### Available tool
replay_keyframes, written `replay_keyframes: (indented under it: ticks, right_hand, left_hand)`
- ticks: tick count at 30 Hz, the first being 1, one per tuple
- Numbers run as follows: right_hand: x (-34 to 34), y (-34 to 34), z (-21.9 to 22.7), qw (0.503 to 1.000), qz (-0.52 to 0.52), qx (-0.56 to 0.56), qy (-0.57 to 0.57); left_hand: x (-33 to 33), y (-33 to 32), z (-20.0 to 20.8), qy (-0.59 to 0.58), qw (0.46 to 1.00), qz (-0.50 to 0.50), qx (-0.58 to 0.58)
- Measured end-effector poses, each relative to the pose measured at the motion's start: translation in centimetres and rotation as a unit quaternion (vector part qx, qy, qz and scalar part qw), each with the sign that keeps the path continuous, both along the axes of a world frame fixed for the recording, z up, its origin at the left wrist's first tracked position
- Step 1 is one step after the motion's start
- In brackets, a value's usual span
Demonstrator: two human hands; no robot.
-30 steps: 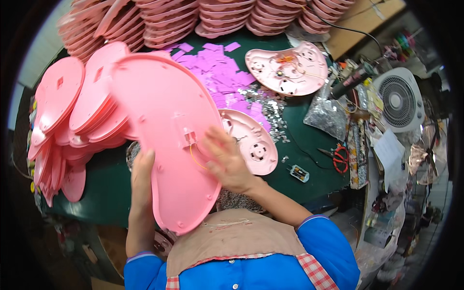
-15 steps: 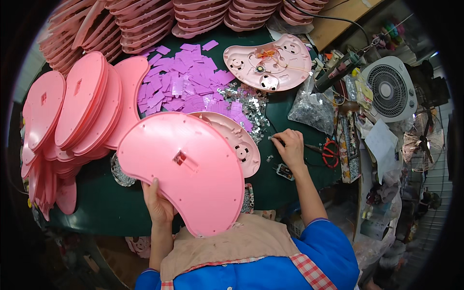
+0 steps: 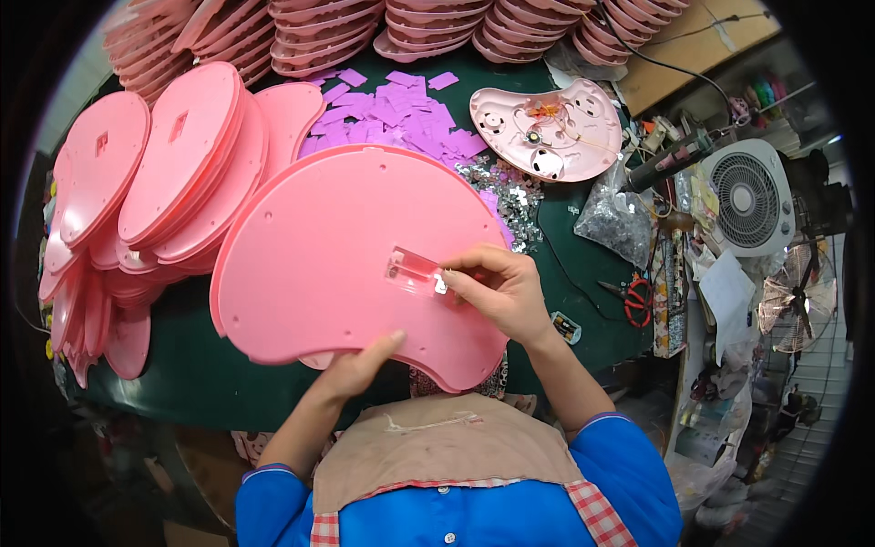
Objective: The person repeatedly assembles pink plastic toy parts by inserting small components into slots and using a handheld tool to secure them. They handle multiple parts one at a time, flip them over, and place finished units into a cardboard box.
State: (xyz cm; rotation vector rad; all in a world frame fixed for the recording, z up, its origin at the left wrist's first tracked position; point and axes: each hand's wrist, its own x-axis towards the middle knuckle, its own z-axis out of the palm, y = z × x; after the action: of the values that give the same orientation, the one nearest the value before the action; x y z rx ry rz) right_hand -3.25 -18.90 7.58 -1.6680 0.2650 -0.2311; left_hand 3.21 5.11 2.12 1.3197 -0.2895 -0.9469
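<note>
In the head view, the left hand point(image 3: 357, 371) grips the pink panel point(image 3: 328, 237) by its lower edge above the green table point(image 3: 196, 374), thumb on top, fingers hidden beneath. The right hand point(image 3: 504, 294) pinches a small metal piece point(image 3: 440, 283) beside the rectangular recess point(image 3: 415, 271), apparently fitting it, which seems to call for careful alignment.

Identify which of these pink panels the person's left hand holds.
The curved panel at centre: the left hand holds its near edge; the right hand pinches a silvery piece by its recess. No hand is on the piled panels at left.
</note>
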Motion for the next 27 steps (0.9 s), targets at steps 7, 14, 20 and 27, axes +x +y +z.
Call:
replay_keyframes:
  ticks: [7, 14, 20, 27]
  right_hand:
    - [1.4, 0.7, 4.4, 0.930, 0.128, -0.344, -0.016]
    - [-2.4, 0.6, -0.6, 0.835, 0.145, -0.513, -0.137]
    - [-12.2, -2.5, -7.0, 0.945, -0.213, -0.211, -0.134]
    - [-17.5, -5.5, -10.8, 0.874, -0.311, -0.374, -0.004]
  left_hand:
    - [-3.3, -0.7, 2.8, -0.017, 0.999, 0.010, 0.045]
    - [-1.8, -1.6, 0.1, 0.211, 0.944, 0.084, -0.239]
    - [1.2, -7.1, -2.2, 0.365, 0.845, 0.199, -0.335]
    - [3.5, -7.8, -1.7, 0.360, 0.862, 0.232, -0.270]
